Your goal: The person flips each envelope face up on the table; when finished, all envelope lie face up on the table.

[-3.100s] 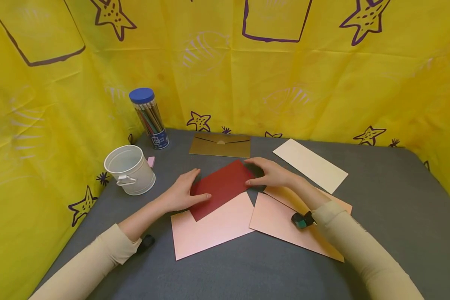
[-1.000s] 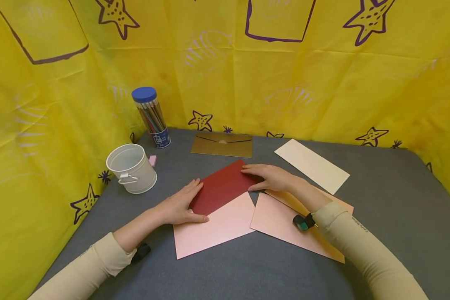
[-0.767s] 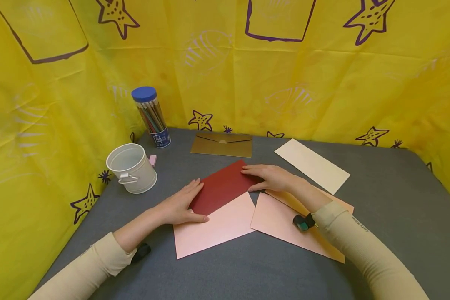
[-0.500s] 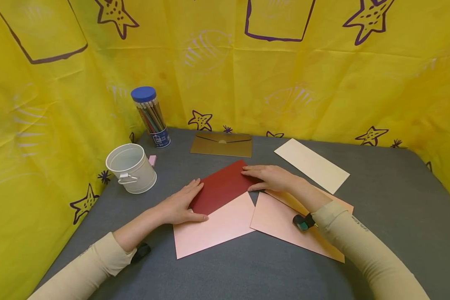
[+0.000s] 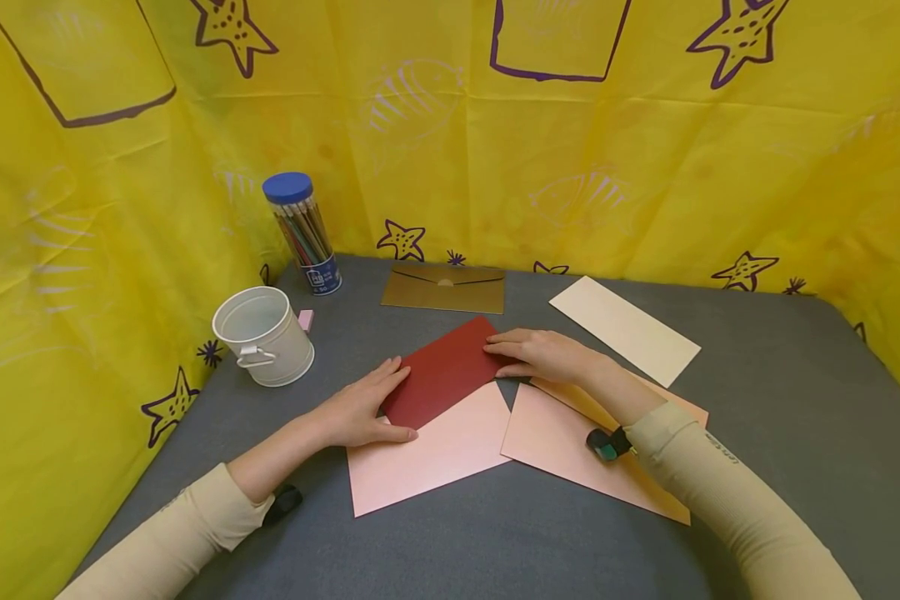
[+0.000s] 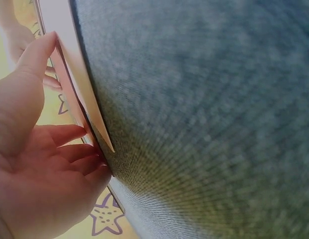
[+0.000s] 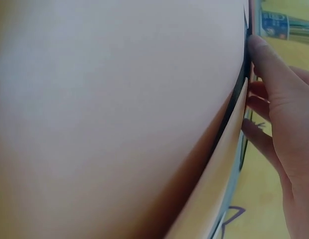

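A red envelope [image 5: 442,371], flap side not showing, lies at a slant in the middle of the table. Its lower edge overlaps a pale pink envelope [image 5: 431,467]. My left hand [image 5: 356,412] rests at its left end, fingers extended along the edge and thumb over the lower corner by the pink paper. At the right end my right hand [image 5: 543,354] touches it with loosely bent fingers, thumb at the near side. Beneath the right forearm lie a second pink envelope [image 5: 555,437] and a peach-orange one [image 5: 581,400]. The wrist views show both hands' fingertips along paper edges.
At the back lies a gold envelope [image 5: 442,293] with its flap side up, and a cream envelope [image 5: 626,332] to its right. A white metal bucket [image 5: 279,354], a pink eraser [image 5: 306,319] and a blue-lidded pencil tub [image 5: 303,233] stand left. Yellow cloth [image 5: 450,150] surrounds the table.
Since the earliest frame, the left thumb has slid off the red envelope's face to its lower edge, and the fingers lie flatter. Most recently the red envelope's right end has shifted slightly.
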Action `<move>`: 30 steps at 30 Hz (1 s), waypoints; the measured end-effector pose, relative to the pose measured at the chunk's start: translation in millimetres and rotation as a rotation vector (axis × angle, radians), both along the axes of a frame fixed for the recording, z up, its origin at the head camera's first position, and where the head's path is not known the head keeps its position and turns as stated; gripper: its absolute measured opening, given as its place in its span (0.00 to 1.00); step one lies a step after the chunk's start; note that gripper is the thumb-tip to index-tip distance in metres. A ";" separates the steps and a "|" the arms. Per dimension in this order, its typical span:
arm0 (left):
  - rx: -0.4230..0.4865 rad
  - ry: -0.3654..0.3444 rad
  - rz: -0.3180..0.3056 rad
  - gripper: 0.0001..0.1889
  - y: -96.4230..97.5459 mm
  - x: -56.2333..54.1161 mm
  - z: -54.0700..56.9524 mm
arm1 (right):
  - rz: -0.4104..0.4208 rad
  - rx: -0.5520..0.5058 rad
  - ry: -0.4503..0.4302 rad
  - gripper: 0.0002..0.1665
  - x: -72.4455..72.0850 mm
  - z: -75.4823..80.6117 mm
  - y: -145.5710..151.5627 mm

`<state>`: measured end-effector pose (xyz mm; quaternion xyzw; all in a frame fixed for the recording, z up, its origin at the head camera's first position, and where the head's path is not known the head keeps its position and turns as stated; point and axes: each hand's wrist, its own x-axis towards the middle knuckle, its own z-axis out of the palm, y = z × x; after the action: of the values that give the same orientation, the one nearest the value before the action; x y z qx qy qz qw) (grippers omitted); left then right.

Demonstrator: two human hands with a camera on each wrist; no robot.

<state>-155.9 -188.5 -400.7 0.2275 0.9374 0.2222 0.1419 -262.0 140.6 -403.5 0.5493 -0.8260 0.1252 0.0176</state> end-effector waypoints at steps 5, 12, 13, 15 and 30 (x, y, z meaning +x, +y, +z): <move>0.003 0.007 0.002 0.54 0.1 0.1 -0.3 | 0.022 -0.013 0.028 0.26 -0.5 -1.4 -0.4; -0.008 0.015 0.013 0.52 0.4 0.9 1.3 | 0.047 -0.041 0.054 0.24 0.3 -0.6 -0.8; -0.012 0.019 0.015 0.52 0.7 0.9 1.8 | 0.050 -0.048 0.060 0.24 0.5 -0.4 -0.7; -0.019 0.039 0.014 0.52 1.0 0.6 2.5 | 0.053 -0.063 0.067 0.24 0.7 -0.1 -0.6; 0.016 0.095 0.007 0.49 0.6 -1.8 3.7 | -0.057 -0.013 -0.095 0.28 3.5 3.2 -0.4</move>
<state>-157.7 -187.8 -397.0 0.2358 0.9421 0.2191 0.0944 -258.4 140.3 -400.3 0.5187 -0.8405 0.1562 -0.0147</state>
